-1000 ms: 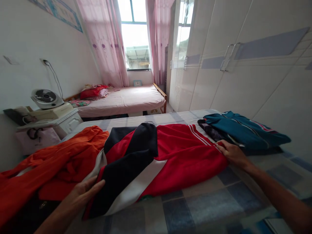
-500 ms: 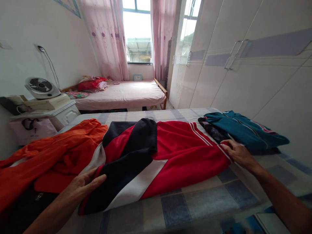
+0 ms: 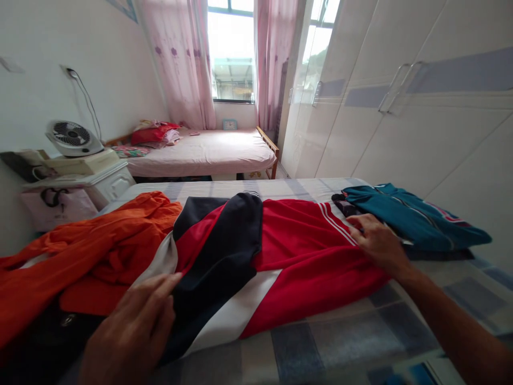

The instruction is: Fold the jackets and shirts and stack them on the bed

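A red, black and white jacket (image 3: 304, 230) lies folded on the checked bed sheet before me. At its near left end is my left hand (image 3: 136, 315), fingers curled and closed on the dark cloth's edge; part of that edge is hidden behind the hand. Over the striped hem at the right end, my right hand (image 3: 379, 243) rests with bent fingers, thumb and forefinger a little apart. An orange garment (image 3: 108, 240) is spread loosely to the left, beside the jacket. To the right sits a folded teal zip jacket (image 3: 412, 214) on top of dark clothing.
The checked sheet (image 3: 336, 342) covers the near bed. A small fan (image 3: 74, 138) stands on a box at the left, above a pink bag (image 3: 58, 208). Behind is another bed (image 3: 216, 152) with pink bedding. A white wardrobe (image 3: 409, 144) lines the right side.
My right hand has moved left and farther onto the jacket's hem. My left hand has curled from a flatter pose and appears larger. The view has shifted slightly; the jacket lies much as before.
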`<state>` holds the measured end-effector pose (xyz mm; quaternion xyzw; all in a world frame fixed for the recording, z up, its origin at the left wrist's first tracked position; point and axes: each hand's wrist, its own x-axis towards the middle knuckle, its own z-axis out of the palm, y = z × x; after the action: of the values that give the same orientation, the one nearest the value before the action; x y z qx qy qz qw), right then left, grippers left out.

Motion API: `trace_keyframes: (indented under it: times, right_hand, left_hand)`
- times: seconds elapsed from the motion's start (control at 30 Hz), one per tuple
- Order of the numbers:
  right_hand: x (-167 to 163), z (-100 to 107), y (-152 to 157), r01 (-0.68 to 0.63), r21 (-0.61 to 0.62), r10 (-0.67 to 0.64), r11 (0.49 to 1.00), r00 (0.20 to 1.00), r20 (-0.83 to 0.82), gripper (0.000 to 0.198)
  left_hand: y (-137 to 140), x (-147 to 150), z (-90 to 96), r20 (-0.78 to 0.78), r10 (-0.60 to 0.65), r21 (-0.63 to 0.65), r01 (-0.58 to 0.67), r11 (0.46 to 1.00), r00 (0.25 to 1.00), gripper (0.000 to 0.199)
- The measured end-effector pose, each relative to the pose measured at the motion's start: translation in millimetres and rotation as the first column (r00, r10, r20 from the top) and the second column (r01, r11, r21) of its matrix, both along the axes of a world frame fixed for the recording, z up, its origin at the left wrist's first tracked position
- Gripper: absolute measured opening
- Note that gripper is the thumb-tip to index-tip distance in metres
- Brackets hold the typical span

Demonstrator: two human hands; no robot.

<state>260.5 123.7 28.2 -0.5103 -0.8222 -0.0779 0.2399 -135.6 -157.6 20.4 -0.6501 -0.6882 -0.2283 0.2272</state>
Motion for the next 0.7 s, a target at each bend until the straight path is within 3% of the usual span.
trace_keyframes:
  times: [0.03, 0.1, 0.17, 0.23, 0.3, 0.4, 0.57, 0.7]
  right_hand:
    - [-21, 8, 5, -0.065, -0.048, 0.061, 0.997, 0.996, -0.067, 0.027]
    - [-67, 19, 16, -0.171, -0.130, 0.150, 0.977, 0.976, -0.159, 0.027]
    - [-116, 25, 31, -0.234, -0.199, 0.201, 0.952, 0.964, -0.173, 0.030]
    - [-164, 25, 47, -0.256, -0.277, 0.224, 0.926, 0.964, -0.141, 0.036]
    - [-206, 20, 63, -0.253, -0.314, 0.227, 0.915, 0.967, -0.117, 0.041]
    - [-252, 8, 84, -0.216, -0.360, 0.201, 0.908, 0.976, -0.080, 0.046]
    - [-283, -9, 101, -0.115, -0.476, 0.141, 0.872, 0.990, 0.018, 0.041]
    - [-283, -7, 103, -0.114, -0.476, 0.133, 0.872, 0.991, 0.005, 0.023]
  left_hand:
    - [3, 7, 0.1, -0.043, -0.175, 0.048, 0.177, 0.983, 0.984, 0.033]
    - [11, 20, -4.3, -0.111, -0.430, 0.009, 0.433, 0.901, 0.896, 0.032]
    - [21, 31, -14.7, -0.151, -0.543, -0.077, 0.538, 0.839, 0.826, 0.032]
    - [30, 35, -28.3, -0.188, -0.564, -0.141, 0.546, 0.826, 0.804, 0.033]
    - [38, 34, -41.5, -0.209, -0.554, -0.187, 0.523, 0.831, 0.806, 0.049]
    - [45, 27, -56.4, -0.251, -0.549, -0.201, 0.512, 0.835, 0.797, 0.058]
    - [48, 20, -68.2, -0.347, -0.543, -0.207, 0.502, 0.840, 0.764, 0.046]
    - [48, 21, -70.6, -0.285, -0.548, -0.173, 0.520, 0.836, 0.787, 0.046]
